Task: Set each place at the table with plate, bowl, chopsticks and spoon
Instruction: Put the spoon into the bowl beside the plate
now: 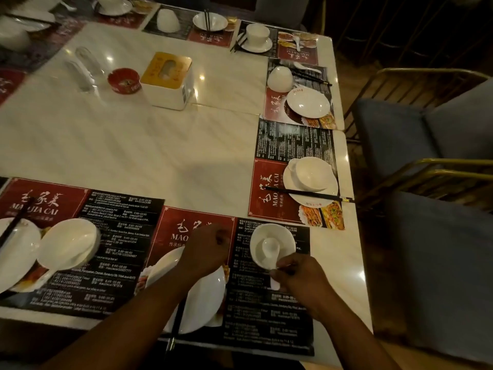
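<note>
Right hand (298,276) pinching the handle of a white ceramic spoon (270,248), scoop resting inside the small white bowl (286,240). Bowl upright on the red-and-black placemat (266,316), just right of the plate (208,297). Left hand (206,249) curled above the plate's far rim; hold on anything not discernible. Black chopsticks (176,327) lying across the plate beneath the left forearm.

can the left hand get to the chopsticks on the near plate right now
Probably yes. The chopsticks lie uncovered on the plate beside the left forearm; the left hand only has to draw back. The right hand is off at the spoon, clear of the way.
</note>
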Demonstrator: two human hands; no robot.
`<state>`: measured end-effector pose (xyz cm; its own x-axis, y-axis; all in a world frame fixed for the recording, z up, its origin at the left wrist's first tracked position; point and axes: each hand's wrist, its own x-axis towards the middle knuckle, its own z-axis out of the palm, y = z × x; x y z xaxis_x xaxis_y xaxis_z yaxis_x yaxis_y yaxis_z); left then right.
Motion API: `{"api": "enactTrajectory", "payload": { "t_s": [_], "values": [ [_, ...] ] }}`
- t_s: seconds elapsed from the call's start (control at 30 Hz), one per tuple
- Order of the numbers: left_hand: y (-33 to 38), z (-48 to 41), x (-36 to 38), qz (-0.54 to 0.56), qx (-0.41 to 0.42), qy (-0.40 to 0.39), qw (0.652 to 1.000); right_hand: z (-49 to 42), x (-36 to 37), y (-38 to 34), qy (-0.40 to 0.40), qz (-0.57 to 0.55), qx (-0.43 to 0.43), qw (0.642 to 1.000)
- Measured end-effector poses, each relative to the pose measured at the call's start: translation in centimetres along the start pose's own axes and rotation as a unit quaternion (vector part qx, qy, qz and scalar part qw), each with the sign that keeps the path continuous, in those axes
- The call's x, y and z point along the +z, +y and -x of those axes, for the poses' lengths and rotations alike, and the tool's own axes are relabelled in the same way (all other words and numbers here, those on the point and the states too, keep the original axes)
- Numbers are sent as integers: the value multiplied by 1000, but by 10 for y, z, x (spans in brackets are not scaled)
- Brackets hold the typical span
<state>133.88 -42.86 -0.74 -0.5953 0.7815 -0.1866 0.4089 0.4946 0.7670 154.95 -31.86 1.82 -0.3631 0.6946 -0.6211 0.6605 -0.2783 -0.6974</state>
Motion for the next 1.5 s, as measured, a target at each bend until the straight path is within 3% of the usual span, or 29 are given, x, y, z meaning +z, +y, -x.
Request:
{"api": "enactTrajectory", "payload": {
  "t_s": [0.33, 0.57, 0.7, 0.77, 0.93, 1.5],
  "values": [
    [21, 14, 29, 9, -106, -2, 994, -19, -11, 13, -22, 122, -65, 990],
    [28, 5, 38, 19, -103, -20, 994, -25, -22, 13, -32, 151, -63, 986],
    [28, -1, 43, 52, -93, -52, 993, -35, -43, 14, 82, 198, -88, 973],
    [28, -3, 46, 72, -89, -77, 991, -42, -47, 15, 104, 185, -90, 973],
    [27, -3, 43, 124, -110, -125, 978, -53, -24, 15, 21, 149, -88, 985],
    [-13, 49, 20, 148, -119, -218, 957, 5, 19, 46, 49, 162, -107, 980]
  ]
}}
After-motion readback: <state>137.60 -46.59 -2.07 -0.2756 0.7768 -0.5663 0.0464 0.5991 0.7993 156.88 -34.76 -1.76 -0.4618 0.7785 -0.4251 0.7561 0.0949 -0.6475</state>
